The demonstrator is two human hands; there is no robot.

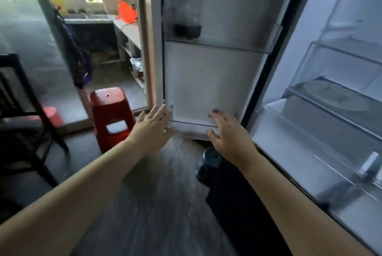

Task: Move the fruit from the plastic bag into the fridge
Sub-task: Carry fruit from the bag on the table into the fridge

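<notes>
Plainly the task is at an early stage, or between trips: the fridge [295,65] stands open, but neither fruit nor plastic bag shows anywhere near it, and no fruit can be made out on its shelves. Both arms reach toward the low end of the fridge door [206,80]. The left hand [155,125] and right hand [227,131] have straight, slightly spread fingers and hold nothing. Whether they touch the door is unclear. A bottle [187,20] sits in the door rack. An orange-red thing [126,11] on the far counter may be the bag, though it is too blurred to tell. Judging by this, fetching and loading remain.
</notes>
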